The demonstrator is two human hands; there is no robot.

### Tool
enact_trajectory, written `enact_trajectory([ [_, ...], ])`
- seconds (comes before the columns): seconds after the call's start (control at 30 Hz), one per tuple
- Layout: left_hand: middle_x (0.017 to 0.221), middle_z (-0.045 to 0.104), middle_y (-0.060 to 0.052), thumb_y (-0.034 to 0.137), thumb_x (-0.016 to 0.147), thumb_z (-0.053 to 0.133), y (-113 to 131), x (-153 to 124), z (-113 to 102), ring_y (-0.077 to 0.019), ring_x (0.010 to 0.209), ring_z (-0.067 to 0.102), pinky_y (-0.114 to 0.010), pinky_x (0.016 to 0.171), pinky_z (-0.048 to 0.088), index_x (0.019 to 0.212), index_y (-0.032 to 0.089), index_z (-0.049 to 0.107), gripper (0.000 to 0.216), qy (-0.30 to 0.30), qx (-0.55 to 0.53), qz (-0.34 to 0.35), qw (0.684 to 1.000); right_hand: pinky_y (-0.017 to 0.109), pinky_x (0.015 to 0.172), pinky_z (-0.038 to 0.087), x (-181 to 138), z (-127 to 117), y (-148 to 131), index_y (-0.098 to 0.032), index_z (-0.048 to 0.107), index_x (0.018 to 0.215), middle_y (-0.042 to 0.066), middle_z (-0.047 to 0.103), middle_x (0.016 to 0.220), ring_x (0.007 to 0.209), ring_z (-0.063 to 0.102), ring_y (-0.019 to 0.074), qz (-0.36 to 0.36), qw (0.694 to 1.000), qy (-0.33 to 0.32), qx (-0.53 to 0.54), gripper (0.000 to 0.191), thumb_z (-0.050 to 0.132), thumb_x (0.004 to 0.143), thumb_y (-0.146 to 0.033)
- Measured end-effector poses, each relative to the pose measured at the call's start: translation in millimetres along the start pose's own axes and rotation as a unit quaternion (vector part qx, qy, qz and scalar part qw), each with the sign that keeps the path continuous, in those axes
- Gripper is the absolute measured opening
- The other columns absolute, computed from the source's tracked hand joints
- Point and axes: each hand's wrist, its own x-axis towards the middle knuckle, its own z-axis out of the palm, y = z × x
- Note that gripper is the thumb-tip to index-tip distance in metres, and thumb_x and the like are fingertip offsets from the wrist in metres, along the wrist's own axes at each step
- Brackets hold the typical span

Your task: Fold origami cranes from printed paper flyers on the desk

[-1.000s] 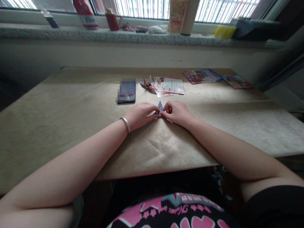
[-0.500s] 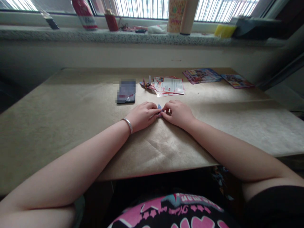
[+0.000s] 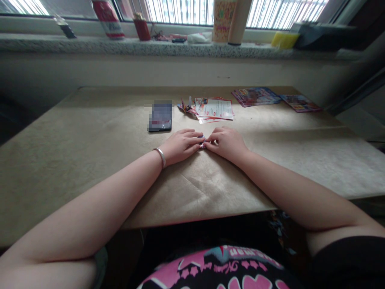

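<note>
Between my hands, low over the table, is a small folded piece of paper point(image 3: 202, 146), blue and patterned. Most of it is covered by fingers. My left hand point(image 3: 183, 145), with a silver bangle at the wrist, comes from the left; its index finger and thumb hold the paper's left side while the other fingers stretch out. From the right, my right hand point(image 3: 227, 141) pinches the paper's edge between thumb and bent fingers, their tips close to the left fingertips. Exact folds are too small to make out.
Beyond my hands lie a dark phone-like device point(image 3: 161, 116), a crumpled folded-paper piece point(image 3: 188, 107) and loose printed cards point(image 3: 215, 108). Colourful booklets point(image 3: 255, 96) rest at the back right. A can point(image 3: 108, 20), a red holder point(image 3: 141, 28) and a yellow block point(image 3: 285, 40) line the windowsill.
The blue point of paper that stood up between my hands is now down under my left fingers. My left fingers have straightened and spread a little; the right hand keeps its pinch.
</note>
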Motion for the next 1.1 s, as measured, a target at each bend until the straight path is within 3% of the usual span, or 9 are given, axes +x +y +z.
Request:
enact_trajectory([
  [0.23, 0.140, 0.055, -0.008, 0.027, 0.094, 0.044, -2.1, -0.8, 2.1, -0.0222, 0.133, 0.045, -0.043, 0.113, 0.037, 0.128, 0.020, 0.059, 0.039, 0.006, -0.024, 0.004, 1.000, 0.031, 0.080, 0.041, -1.3, 2.9, 10.4, -0.024, 0.078, 0.094, 0.006, 0.070, 0.091, 0.086, 0.059, 0.0191, -0.041, 0.997, 0.002, 0.058, 0.034, 0.059, 0.087, -0.051],
  [0.47, 0.114, 0.068, -0.006, 0.034, 0.092, 0.049, 8.5, -0.2, -4.1, -0.0232, 0.114, 0.058, -0.058, 0.117, 0.017, 0.112, 0.023, 0.065, 0.028, 0.026, 0.039, -0.027, 0.999, 0.033, 0.084, 0.041, 2.2, 1.4, 20.7, -0.025, 0.076, 0.099, 0.005, 0.070, 0.097, 0.089, 0.059, 0.0188, -0.074, 0.993, -0.012, 0.093, 0.028, 0.063, 0.086, -0.046],
  [0.73, 0.096, 0.065, -0.006, 0.037, 0.090, 0.051, 6.0, 0.8, -3.3, -0.0211, 0.095, 0.061, -0.050, 0.112, 0.030, 0.101, 0.020, 0.067, 0.026, 0.040, 0.076, -0.016, 0.996, 0.035, 0.087, 0.040, -2.8, -7.4, 14.1, -0.025, 0.074, 0.088, 0.005, 0.070, 0.095, 0.096, 0.055, 0.0223, -0.167, 0.985, -0.023, 0.047, 0.020, 0.061, 0.087, -0.040],
  [0.93, 0.085, 0.064, -0.007, 0.040, 0.093, 0.048, 5.1, 1.0, -4.7, -0.0197, 0.083, 0.061, -0.044, 0.104, 0.040, 0.084, 0.017, 0.067, 0.031, 0.040, 0.108, 0.024, 0.993, 0.036, 0.083, 0.038, -6.5, -10.2, 6.0, -0.022, 0.072, 0.088, 0.006, 0.071, 0.098, 0.097, 0.054, 0.0236, -0.176, 0.984, -0.023, -0.032, 0.026, 0.053, 0.091, -0.039],
  [1.1, 0.085, 0.064, -0.005, 0.038, 0.094, 0.047, 7.7, -0.9, -5.0, -0.0196, 0.085, 0.061, -0.044, 0.105, 0.039, 0.091, 0.019, 0.068, 0.028, 0.047, 0.148, 0.043, 0.987, 0.035, 0.079, 0.039, -6.0, -9.6, 1.7, -0.021, 0.072, 0.084, 0.007, 0.071, 0.097, 0.092, 0.054, 0.0219, -0.169, 0.984, -0.023, -0.040, 0.026, 0.049, 0.092, -0.031],
])
